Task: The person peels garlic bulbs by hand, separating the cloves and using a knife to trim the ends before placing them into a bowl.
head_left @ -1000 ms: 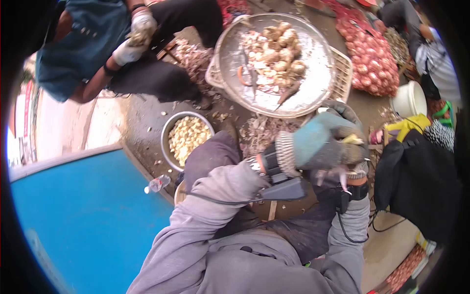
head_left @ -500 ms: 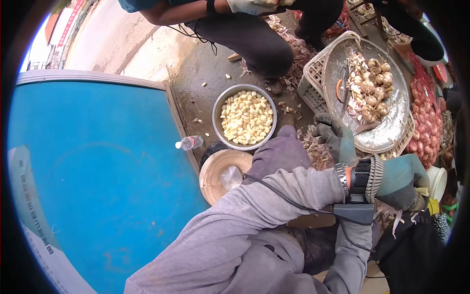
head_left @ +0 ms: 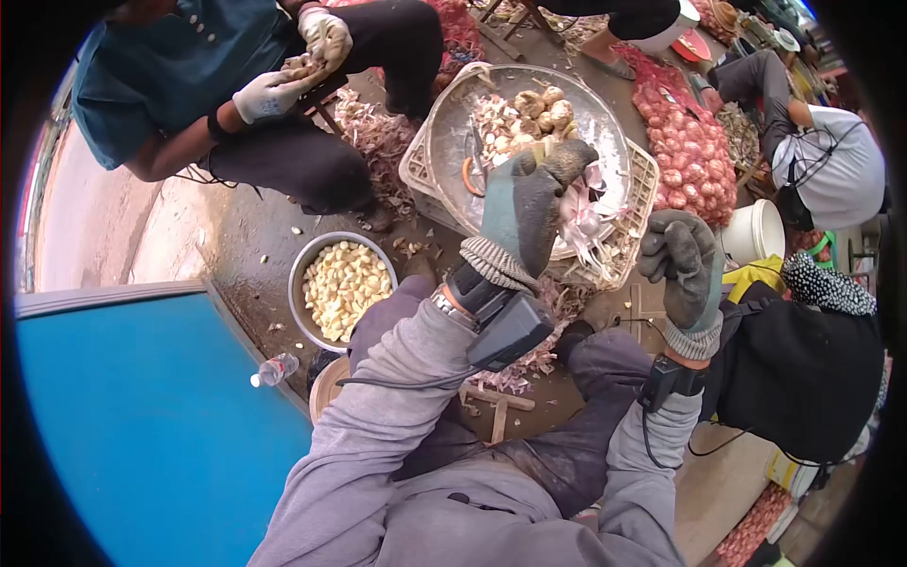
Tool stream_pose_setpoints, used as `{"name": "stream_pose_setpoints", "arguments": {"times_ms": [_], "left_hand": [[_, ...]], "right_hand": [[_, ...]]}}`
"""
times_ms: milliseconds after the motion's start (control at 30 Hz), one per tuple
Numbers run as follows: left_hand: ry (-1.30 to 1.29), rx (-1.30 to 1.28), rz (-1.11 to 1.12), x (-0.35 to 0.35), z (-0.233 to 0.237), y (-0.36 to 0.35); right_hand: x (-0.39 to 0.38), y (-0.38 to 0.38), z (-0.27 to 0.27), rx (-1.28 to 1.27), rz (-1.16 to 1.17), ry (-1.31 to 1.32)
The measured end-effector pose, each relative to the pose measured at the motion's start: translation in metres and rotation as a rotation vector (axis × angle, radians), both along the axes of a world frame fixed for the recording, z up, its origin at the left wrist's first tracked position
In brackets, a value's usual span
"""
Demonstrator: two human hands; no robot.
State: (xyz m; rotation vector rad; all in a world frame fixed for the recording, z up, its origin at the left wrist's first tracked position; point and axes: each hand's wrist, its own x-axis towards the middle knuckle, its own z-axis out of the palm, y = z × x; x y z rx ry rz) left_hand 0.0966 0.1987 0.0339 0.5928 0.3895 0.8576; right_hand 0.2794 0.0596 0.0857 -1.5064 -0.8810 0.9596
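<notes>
My left hand (head_left: 534, 203), in a green-grey work glove, is closed round a garlic bulb (head_left: 581, 215) with loose papery skin, its pale cut stem showing above the fingers. It is over the near edge of a large round metal tray (head_left: 605, 104) that holds garlic bulbs (head_left: 548, 113) and loose skins. Scissors (head_left: 470, 172) with orange handles lie on the tray's left side. Right of the tray, my right hand (head_left: 682, 265), gloved too, has its fingers curled in; whether anything is inside is hidden.
A metal bowl of peeled garlic cloves (head_left: 345, 288) stands on the ground left of my knee. Beside the blue panel (head_left: 161, 425) is a plastic bottle (head_left: 274, 369). A plastic crate (head_left: 642, 180) supports the tray. Opposite sits a person with gloved hands (head_left: 293, 80). Red net sacks (head_left: 680, 142) lie beyond.
My view has swung right. My arms were crossed and are now apart: the left hand has brought the garlic bulb over the tray, and the right hand has moved away from the tray to its right.
</notes>
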Motion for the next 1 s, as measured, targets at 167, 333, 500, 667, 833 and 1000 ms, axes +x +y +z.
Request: {"name": "stream_pose_setpoints", "arguments": {"times_ms": [167,333,500,667,833,1000], "left_hand": [[0.208,0.215,-0.096,0.022,-0.015,-0.019],[0.149,0.311,-0.321,0.04,0.012,-0.042],[0.245,0.451,-0.38,0.056,0.013,-0.059],[0.471,0.727,-0.434,0.06,0.004,-0.067],[0.383,0.687,-0.534,0.068,-0.014,-0.081],[0.424,0.583,-0.42,0.073,-0.013,-0.092]], "right_hand": [[-0.032,-0.001,-0.014,0.043,0.028,-0.263],[0.002,-0.02,-0.033,0.128,-0.158,0.118],[0.033,-0.047,-0.029,0.074,-0.029,0.366],[0.041,-0.057,-0.031,0.077,-0.097,-0.219],[0.042,-0.063,-0.019,0.052,0.019,-0.453],[0.038,-0.057,-0.066,0.136,-0.061,0.078]]}}
